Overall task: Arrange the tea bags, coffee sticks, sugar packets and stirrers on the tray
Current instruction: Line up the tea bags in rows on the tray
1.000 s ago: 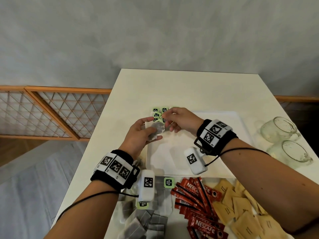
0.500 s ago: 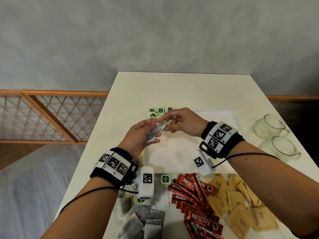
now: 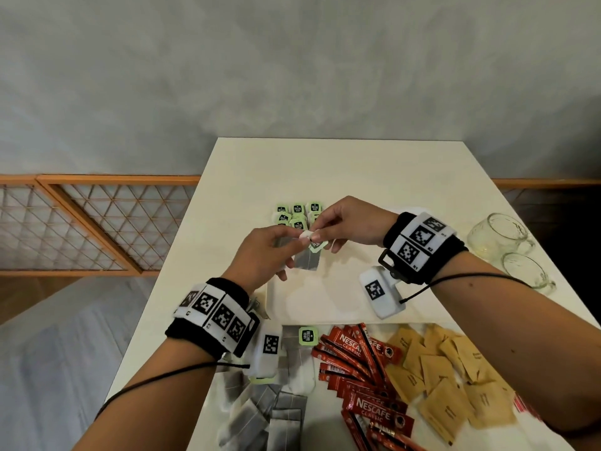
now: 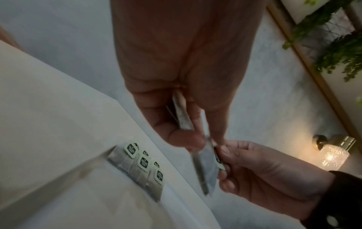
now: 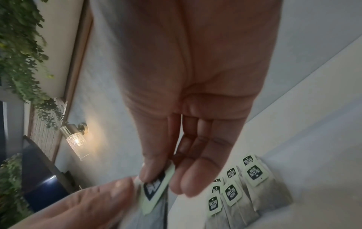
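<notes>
**Tea bag in hand, above the tray**

Fingers, both sets: pinched together on one tea bag [image 3: 308,259], held in the air over the white tray [image 3: 331,307]. My left hand [image 3: 260,258] nips the bag's top between thumb and forefinger; the left wrist view shows a second bag [image 4: 182,114] tucked flat between that thumb and the palm. My right hand [image 3: 351,222] grips the pale green paper tag [image 5: 156,186] between thumb and forefinger, its other fingers nearly straight beside it. Bag hangs grey and flat below the two grips, clear of the tray.

Item — arranged tea bags [image 3: 297,214]: a small cluster in overlapping rows at the tray's far left corner, green tags facing up, just beyond my fingertips.

Item — loose tea bags [image 3: 279,408]: a heap on the table [image 3: 325,164] near me, under my left wrist, off the tray.

Item — coffee sticks [image 3: 364,369]: red, marked Nescafé Classic, piled right of the loose tea bags, below the tray's near edge.

Item — sugar packets [image 3: 448,379]: brown paper, scattered right of the coffee sticks.

Item — two glass cups [image 3: 500,236]: on their sides at the table's right edge, well apart from the tray.

Stirrers: cannot tell where.
</notes>
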Action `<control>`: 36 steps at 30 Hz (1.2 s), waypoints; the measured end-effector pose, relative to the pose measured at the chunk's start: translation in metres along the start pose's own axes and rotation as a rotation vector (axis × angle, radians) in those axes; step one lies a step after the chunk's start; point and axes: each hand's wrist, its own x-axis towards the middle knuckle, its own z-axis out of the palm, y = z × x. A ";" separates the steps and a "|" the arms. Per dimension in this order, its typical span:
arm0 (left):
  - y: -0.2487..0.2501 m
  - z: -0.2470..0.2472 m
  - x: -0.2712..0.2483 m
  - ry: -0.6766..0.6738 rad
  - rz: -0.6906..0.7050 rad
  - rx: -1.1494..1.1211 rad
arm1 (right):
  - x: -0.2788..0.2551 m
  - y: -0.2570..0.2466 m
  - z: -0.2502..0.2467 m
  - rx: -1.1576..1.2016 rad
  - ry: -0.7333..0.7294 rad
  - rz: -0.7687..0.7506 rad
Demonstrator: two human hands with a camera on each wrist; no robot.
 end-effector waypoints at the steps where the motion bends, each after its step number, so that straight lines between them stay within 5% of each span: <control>1: -0.001 0.001 0.001 0.022 -0.020 -0.048 | 0.000 0.000 0.000 0.039 0.021 -0.003; 5: -0.006 0.002 0.003 0.029 -0.127 -0.205 | -0.003 0.002 -0.002 0.109 0.085 -0.041; 18: -0.004 -0.001 0.005 -0.040 -0.158 -0.185 | 0.007 0.001 0.000 -0.082 0.042 -0.015; 25: -0.019 -0.029 0.012 0.118 -0.258 -0.240 | 0.039 -0.001 -0.003 -0.236 0.066 0.052; 36: -0.036 -0.039 0.016 0.172 -0.294 -0.272 | 0.095 0.013 0.042 -0.287 0.106 0.104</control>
